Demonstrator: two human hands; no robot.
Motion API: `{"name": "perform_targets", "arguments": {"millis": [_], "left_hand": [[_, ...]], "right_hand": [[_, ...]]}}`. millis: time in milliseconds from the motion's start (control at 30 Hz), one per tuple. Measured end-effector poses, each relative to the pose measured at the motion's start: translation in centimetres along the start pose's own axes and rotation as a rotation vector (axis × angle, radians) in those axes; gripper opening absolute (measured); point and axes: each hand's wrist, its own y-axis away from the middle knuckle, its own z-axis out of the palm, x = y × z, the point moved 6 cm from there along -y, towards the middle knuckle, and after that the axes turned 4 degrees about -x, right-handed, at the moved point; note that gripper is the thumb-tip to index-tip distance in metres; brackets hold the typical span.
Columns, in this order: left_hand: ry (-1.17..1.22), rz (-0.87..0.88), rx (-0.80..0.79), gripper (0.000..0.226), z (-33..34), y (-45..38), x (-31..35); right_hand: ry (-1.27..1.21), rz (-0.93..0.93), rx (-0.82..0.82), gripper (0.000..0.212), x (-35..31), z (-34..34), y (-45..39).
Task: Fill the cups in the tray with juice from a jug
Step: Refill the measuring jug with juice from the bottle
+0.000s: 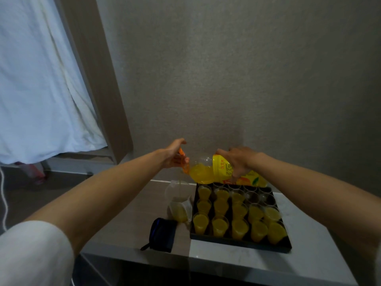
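A white sleeve [35, 254] fills the lower left corner of the frame, and from it a bare forearm runs up toward the centre. At its end the left hand [174, 154] has its fingers curled round the orange handle [184, 164] at the neck of a large juice bottle [218, 171]. The right hand [239, 159], reaching in from the lower right, grips the bottle's yellow-labelled body from above, fingers wrapped over it. The bottle lies tilted almost flat, neck toward the left, with orange juice pooled near the neck, and a thin stream falls from it into a clear jug [179, 201] standing just below, left of centre (the jug holds some juice at its bottom).

Just right of the jug, a dark tray [237, 242] sits on the grey table [226, 263]. Its nearer rows of clear cups [219, 226] are filled with juice; several cups in the far right part look empty. A dark pouch with blue trim [161, 234] lies on the table just left of the tray's near corner. A white curtain [37, 83] hangs in the upper left of the frame.
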Motion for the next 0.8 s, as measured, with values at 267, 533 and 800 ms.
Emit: {"name": "perform_targets", "arguments": {"millis": [267,533,800], "left_hand": [[-0.005,-0.003,-0.003,0.043,0.15,0.02,0.13],[-0.032,-0.013,-0.012,0.042,0.27,-0.32,-0.16],[-0.026,-0.003,0.000,0.042,0.53,-0.71,-0.15]], "right_hand": [[0.003,0.002,-0.006,0.121,-0.12,0.18,-0.14],[0.000,0.000,-0.013,0.119,0.14,0.34,-0.18],[-0.001,0.006,-0.009,0.122,0.42,0.67,-0.45]]}}
